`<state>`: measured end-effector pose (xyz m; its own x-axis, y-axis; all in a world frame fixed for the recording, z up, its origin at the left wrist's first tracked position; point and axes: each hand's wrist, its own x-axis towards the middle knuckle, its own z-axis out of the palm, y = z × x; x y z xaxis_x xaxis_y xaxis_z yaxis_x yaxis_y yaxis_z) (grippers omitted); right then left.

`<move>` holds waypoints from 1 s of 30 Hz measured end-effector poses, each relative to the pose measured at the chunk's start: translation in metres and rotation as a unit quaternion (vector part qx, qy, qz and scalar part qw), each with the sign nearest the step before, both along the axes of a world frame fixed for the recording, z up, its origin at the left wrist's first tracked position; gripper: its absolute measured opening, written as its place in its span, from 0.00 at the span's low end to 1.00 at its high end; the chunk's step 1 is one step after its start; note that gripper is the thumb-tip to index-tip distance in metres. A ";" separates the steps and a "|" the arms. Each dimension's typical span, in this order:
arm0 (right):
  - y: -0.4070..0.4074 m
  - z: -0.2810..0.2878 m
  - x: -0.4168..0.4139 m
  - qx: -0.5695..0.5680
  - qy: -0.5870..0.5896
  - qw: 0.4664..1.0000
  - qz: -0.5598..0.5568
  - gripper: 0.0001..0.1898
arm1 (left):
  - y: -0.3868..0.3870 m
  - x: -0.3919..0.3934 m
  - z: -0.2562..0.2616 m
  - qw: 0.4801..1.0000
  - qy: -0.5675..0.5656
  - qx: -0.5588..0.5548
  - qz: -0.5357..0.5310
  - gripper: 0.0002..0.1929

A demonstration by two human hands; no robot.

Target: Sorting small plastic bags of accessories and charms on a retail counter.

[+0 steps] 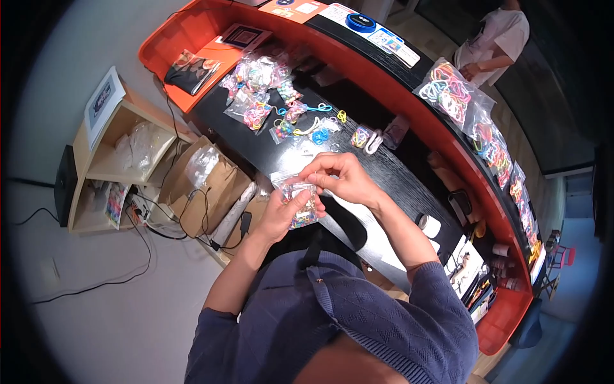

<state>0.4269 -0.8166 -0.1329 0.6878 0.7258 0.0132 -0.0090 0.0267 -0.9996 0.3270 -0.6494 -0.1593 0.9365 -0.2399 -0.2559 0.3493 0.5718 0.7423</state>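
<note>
My left hand point(279, 214) holds a small clear zip bag point(305, 218) filled with many-coloured small pieces, above the near edge of the black desk. At the bag's top, my right hand point(343, 178) has its thumb and forefinger pinched together; whether they grip the bag's edge or a small item is too fine to tell. Beyond the hands on the desk lie blue loops point(320, 136), a white cord point(373, 142), a bag of coloured bands point(360, 137) and a yellow loop point(341, 116). Farther back is a pile of clear bags point(261, 72) with colourful contents.
The desk's raised red rim point(383, 84) curves round the far side, with bags of coloured loops point(446, 93) on its ledge. A white roll point(429, 225) stands at right. Brown paper bag point(216, 192), cables and a wooden shelf point(124, 144) are at left. Another person point(499, 43) stands beyond the counter.
</note>
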 end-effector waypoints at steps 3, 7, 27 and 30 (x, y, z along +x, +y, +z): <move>0.006 -0.014 0.013 -0.001 0.066 0.996 -0.056 0.06 | 0.007 -0.006 0.000 1.000 0.006 0.000 0.027 0.16; 0.022 -0.051 0.056 -0.081 0.089 0.985 -0.124 0.08 | 0.030 -0.012 -0.003 0.997 -0.007 0.019 0.072 0.14; 0.231 -0.174 0.186 -0.314 -0.489 0.806 0.109 0.12 | 0.171 -0.030 -0.046 0.957 0.085 0.037 0.276 0.15; 0.218 -0.157 0.173 -0.319 -0.471 0.812 0.129 0.11 | 0.180 -0.018 -0.041 0.957 0.085 0.019 0.276 0.14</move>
